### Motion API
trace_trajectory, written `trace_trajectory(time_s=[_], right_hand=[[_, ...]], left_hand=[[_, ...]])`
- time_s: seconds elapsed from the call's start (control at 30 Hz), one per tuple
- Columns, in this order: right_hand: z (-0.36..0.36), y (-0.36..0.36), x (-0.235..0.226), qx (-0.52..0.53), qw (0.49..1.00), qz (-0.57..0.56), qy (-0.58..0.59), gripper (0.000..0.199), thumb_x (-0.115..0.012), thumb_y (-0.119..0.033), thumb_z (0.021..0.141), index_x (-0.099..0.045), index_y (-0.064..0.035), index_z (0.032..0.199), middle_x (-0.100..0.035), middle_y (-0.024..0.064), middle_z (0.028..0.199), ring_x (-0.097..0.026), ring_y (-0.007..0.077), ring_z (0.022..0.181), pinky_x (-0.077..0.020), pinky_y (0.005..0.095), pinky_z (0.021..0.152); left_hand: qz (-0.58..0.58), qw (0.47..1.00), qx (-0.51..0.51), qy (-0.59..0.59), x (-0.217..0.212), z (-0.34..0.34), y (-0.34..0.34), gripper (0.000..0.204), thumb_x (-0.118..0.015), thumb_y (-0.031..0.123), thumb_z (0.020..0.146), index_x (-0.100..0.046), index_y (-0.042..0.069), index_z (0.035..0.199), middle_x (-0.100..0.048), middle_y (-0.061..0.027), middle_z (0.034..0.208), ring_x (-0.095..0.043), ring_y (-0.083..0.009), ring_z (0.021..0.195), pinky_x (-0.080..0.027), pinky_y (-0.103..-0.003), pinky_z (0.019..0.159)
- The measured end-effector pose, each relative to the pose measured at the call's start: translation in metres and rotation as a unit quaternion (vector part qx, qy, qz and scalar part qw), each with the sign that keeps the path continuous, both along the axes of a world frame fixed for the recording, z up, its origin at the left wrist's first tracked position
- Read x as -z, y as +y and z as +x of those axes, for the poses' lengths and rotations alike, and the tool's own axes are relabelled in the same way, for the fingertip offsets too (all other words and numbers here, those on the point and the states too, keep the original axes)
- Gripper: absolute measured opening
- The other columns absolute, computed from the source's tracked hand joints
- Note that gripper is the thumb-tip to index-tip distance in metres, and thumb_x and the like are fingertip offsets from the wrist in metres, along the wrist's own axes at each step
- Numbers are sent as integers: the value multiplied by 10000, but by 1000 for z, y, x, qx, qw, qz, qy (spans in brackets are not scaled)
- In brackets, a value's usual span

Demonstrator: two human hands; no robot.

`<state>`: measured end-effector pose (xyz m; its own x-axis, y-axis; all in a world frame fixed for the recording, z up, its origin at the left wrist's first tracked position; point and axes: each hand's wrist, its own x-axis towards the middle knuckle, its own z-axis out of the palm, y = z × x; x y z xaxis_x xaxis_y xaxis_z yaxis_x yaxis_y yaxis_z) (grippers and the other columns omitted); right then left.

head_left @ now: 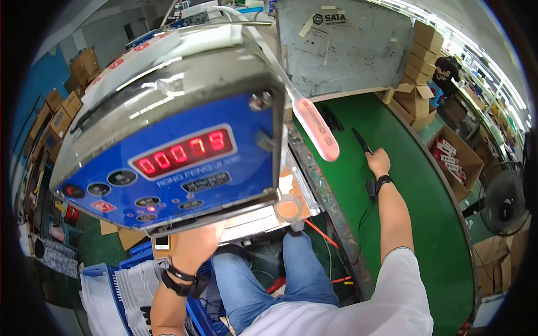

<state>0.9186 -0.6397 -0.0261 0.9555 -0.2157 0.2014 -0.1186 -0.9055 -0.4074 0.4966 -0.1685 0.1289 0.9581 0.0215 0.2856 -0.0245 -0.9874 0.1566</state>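
My right hand reaches out over a green surface, its fingers closed on the near end of a slim black piece with a narrow far tip. Too little of the piece shows to tell its kind. Several similar black pieces lie farther off to the left on the same surface. My left hand is under a machine head with a blue panel and a lit red digit display. The machine hides its fingers and anything in them. Beside that hand is a lit white work area.
A red-lit paddle-shaped lamp hangs on a white stem beside the machine. A dark rail edges the green surface. At left below is a blue crate of white sheets. A fan and cardboard boxes stand right.
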Motion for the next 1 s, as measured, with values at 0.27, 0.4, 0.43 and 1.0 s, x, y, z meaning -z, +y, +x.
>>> trace_trajectory(time_s=[0.27, 0.4, 0.43, 1.0], right_hand=[[162, -40, 62, -334, 898, -282, -44, 384, -602, -348, 981, -777, -11, 1039, -778, 230, 1075, -741, 390, 1022, -592, 487, 889], [153, -16, 67, -384, 918, -101, -10, 380, -624, -230, 951, -713, 36, 1208, -731, 230, 1226, -683, 351, 1132, -534, 465, 966], [151, 1, 63, -361, 931, -50, 15, 408, -631, -191, 941, -692, 51, 1264, -715, 230, 1277, -664, 337, 1168, -514, 457, 992], [-60, 22, -7, -355, 926, 11, 129, 601, -791, -134, 878, -592, 36, 1419, -638, 218, 1374, -607, 361, 1291, -461, 408, 1126]], left_hand=[[-53, 997, -46, -40, 7, -63, -3, 447, -747, 349, 947, -697, 106, 1319, -686, -167, 1313, -644, -380, 1199, -484, -527, 1019], [-8, 962, -177, -208, 20, -145, 27, 493, -807, 271, 900, -667, 45, 1316, -622, -208, 1389, -605, -385, 1279, -453, -514, 1103], [-44, 944, -234, -227, 34, -170, 37, 492, -812, 239, 893, -664, 41, 1319, -611, -209, 1407, -593, -392, 1299, -451, -510, 1114], [-180, 737, -645, 91, 167, -402, 122, 1121, -876, 741, 633, -574, 91, 1496, -419, -302, 1568, -335, -489, 1500, -267, -667, 1198]])
